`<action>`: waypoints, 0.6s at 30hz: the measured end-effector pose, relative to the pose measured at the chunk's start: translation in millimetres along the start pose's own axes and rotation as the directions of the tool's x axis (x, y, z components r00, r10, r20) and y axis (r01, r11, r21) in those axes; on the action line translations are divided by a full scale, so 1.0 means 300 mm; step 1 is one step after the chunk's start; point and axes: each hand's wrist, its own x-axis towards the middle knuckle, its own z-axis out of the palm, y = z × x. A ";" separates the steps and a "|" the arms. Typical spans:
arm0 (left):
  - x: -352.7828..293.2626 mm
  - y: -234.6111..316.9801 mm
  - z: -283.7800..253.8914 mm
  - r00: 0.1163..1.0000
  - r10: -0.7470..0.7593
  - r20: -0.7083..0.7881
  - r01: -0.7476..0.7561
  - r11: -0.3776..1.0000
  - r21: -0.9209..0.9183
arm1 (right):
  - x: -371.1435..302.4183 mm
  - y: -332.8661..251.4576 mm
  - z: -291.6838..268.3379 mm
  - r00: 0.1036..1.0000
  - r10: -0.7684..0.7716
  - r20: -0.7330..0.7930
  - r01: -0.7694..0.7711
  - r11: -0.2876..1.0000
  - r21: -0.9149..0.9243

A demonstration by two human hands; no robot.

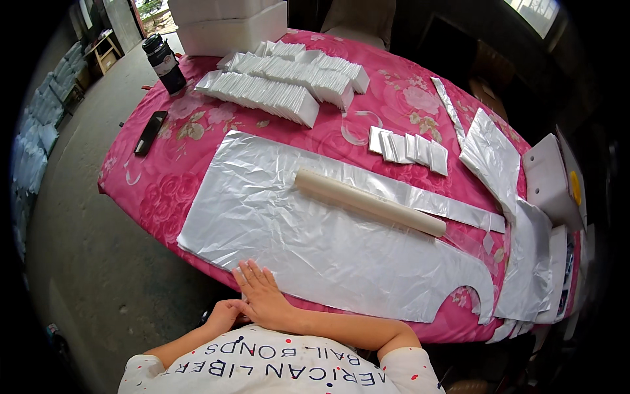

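Silver sheet (367,269) mid-frame, mostly up and right of hands; long axis upper left to lower right. Right hand (264,295) nearer, flat at lower edge, grasping nothing. Left hand (224,315) beside it, grip unclear.

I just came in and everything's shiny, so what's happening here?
A person sits or stands at a pink-covered table. Their right hand lies flat over the near edge of a silvery sheet; the left hand is close beside it. A pale tube rests on the sheet, with white flat pieces behind.
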 end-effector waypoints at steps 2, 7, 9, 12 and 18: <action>-0.008 0.024 0.013 0.989 0.141 -0.037 -0.137 0.986 0.089 | 0.008 -0.018 -0.009 0.989 -0.057 0.134 0.069 0.994 -0.089; -0.018 0.166 0.034 0.958 0.251 0.136 -0.275 0.677 0.683 | -0.001 0.030 -0.196 0.938 -0.237 0.253 0.301 0.919 -0.255; -0.032 0.290 0.099 0.882 0.370 0.292 -0.457 0.518 0.723 | -0.022 0.109 -0.285 0.946 -0.300 0.126 0.320 0.927 -0.194; 0.069 0.429 0.162 0.676 0.589 0.444 -0.732 0.463 0.500 | -0.060 0.214 -0.529 0.948 -0.253 -0.194 0.245 0.967 -0.063; 0.387 0.816 0.378 0.559 0.737 0.380 -0.819 0.417 0.395 | -0.162 0.635 -1.082 0.546 0.474 -0.691 -0.094 0.854 0.512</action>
